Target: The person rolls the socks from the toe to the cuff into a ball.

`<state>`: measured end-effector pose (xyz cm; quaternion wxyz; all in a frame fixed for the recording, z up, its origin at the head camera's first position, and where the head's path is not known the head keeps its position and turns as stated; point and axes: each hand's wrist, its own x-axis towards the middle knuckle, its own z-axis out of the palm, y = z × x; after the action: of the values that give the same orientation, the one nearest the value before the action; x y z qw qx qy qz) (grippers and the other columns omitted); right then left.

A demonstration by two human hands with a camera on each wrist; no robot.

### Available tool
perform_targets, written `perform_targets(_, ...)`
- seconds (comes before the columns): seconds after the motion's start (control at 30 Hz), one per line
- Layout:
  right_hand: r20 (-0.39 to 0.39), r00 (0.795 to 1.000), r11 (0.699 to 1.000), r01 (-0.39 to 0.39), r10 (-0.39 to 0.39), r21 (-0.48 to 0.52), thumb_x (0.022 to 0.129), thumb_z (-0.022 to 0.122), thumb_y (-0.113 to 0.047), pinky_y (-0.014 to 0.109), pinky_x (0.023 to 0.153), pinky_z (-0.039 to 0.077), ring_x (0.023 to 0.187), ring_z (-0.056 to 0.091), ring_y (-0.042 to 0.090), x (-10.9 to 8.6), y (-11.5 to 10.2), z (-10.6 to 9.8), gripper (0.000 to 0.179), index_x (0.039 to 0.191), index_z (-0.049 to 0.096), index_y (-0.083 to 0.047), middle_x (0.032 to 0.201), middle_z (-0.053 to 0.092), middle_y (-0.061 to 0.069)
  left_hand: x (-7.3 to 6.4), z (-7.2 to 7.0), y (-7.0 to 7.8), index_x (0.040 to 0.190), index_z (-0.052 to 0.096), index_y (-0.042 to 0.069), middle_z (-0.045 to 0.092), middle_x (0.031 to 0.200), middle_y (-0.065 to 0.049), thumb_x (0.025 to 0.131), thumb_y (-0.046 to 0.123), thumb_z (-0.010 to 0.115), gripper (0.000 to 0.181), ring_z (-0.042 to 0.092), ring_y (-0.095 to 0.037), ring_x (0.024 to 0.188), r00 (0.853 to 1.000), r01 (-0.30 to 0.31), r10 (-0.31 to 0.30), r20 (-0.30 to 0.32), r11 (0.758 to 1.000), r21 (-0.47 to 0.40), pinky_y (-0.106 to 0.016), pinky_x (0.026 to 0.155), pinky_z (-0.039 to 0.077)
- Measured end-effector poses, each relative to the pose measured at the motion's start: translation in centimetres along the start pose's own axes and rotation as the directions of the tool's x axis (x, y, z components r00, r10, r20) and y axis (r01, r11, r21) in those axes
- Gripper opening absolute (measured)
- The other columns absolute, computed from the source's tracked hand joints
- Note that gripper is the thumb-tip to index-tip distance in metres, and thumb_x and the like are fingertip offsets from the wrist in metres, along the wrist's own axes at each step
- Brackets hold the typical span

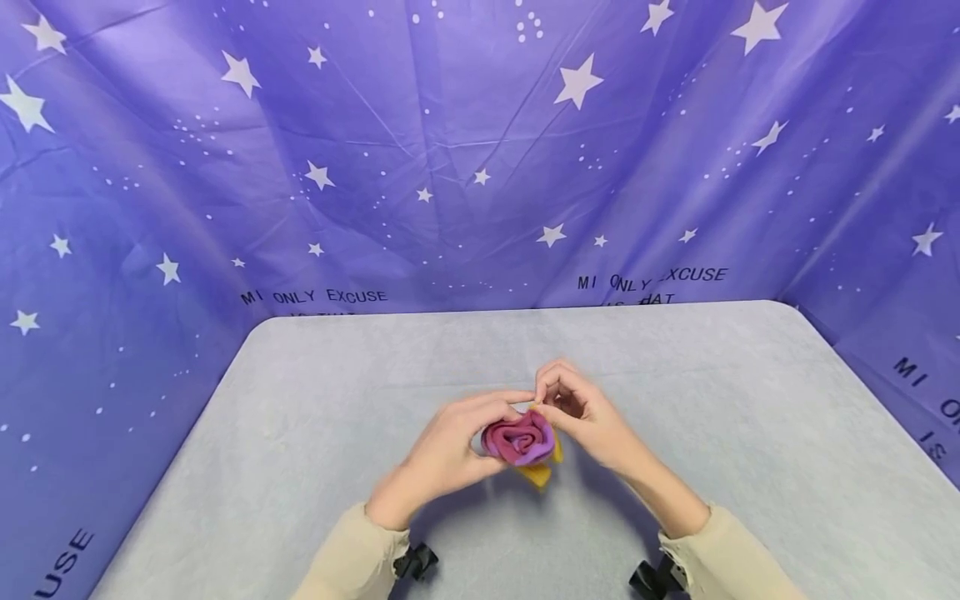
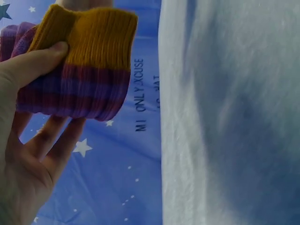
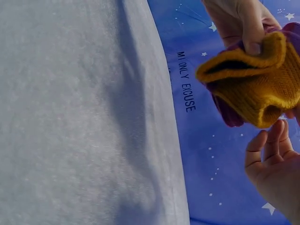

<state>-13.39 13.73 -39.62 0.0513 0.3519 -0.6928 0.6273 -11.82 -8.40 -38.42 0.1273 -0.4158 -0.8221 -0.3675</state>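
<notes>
A sock with purple and maroon stripes, rolled into a bundle (image 1: 519, 439), is held up over the table between my hands. Its ribbed mustard cuff (image 2: 101, 40) spreads out at one end, and the dark cuff opening shows in the right wrist view. My left hand (image 1: 450, 446) grips the roll from the side, its thumb (image 2: 51, 56) pressing on the cuff and its fingers behind the roll. At the cuff's edge, my right hand (image 1: 588, 412) pinches the mustard fabric (image 3: 262, 93) with thumb and fingertips. Part of the right thumb is hidden in the right wrist view.
Beneath the hands stretches a table with a pale grey cover (image 1: 315, 375). A purple-blue curtain (image 1: 420, 150) with white stars and printed words hangs behind and beside it. Black wrist mounts (image 1: 417, 562) sit below both cuffed sleeves.
</notes>
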Motion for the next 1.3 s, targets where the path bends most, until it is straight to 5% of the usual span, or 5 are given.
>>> perform_targets(0.43,-0.246,0.967,0.947,-0.141,0.069,-0.289,0.082,0.076,-0.001,0.027,0.061,0.046,0.063,0.049,0.005,-0.6,-0.1,0.3,0.023,0.082,0.055,-0.008,0.07,0.054,-0.003,0.0,0.7,-0.5,0.1,0.068,0.017,0.072,0.115,0.001,0.074,0.015,0.086,0.032,0.067,-0.014,0.11,0.994,0.112,-0.114,0.003,0.973,-0.201,-0.03,0.095,0.055)
perform_targets(0.6,-0.232,0.97,0.93,-0.154,0.077,-0.335,0.089,0.071,-0.005,0.022,0.069,0.05,0.071,0.058,0.003,-0.8,-0.4,0.0,0.008,0.086,0.07,-0.012,0.076,0.069,-0.001,-0.1,0.4,-0.5,0.099,0.067,0.018,0.072,0.114,0.003,0.073,0.017,0.086,0.033,0.066,-0.015,0.109,0.987,0.149,-0.153,-0.042,0.984,-0.098,-0.032,0.095,0.055)
perform_targets(0.93,-0.022,0.95,0.943,-0.313,0.312,-0.112,0.094,0.062,-0.005,0.022,0.08,0.054,0.089,0.065,0.003,-1.4,-0.2,-0.9,0.014,0.104,0.069,0.002,0.098,0.07,-0.012,-0.1,0.1,-0.6,0.1,0.066,0.018,0.071,0.109,0.005,0.07,0.02,0.088,0.037,0.065,-0.014,0.102,0.99,0.115,-0.101,-0.1,0.982,0.15,-0.032,0.088,0.055)
perform_targets(1.13,0.003,0.931,0.931,-0.364,0.364,-0.012,0.101,0.05,-0.006,0.023,0.082,0.053,0.085,0.063,0.006,-1.4,-0.4,-0.4,0.014,0.102,0.056,0.006,0.089,0.066,-0.011,0.0,0.3,-0.4,0.101,0.065,0.02,0.07,0.105,0.008,0.068,0.017,0.086,0.04,0.062,-0.012,0.096,0.991,0.125,-0.106,-0.084,0.956,0.265,-0.028,0.08,0.055)
perform_targets(1.3,-0.043,0.954,0.955,-0.293,0.295,0.049,0.104,0.043,-0.005,0.02,0.078,0.049,0.081,0.06,0.003,-1.4,-0.7,0.2,0.015,0.103,0.048,0.008,0.085,0.062,-0.01,0.2,0.6,-0.1,0.098,0.062,0.022,0.065,0.098,0.011,0.064,0.013,0.084,0.041,0.058,-0.01,0.089,0.991,0.13,-0.114,-0.064,0.916,0.38,-0.025,0.069,0.052)
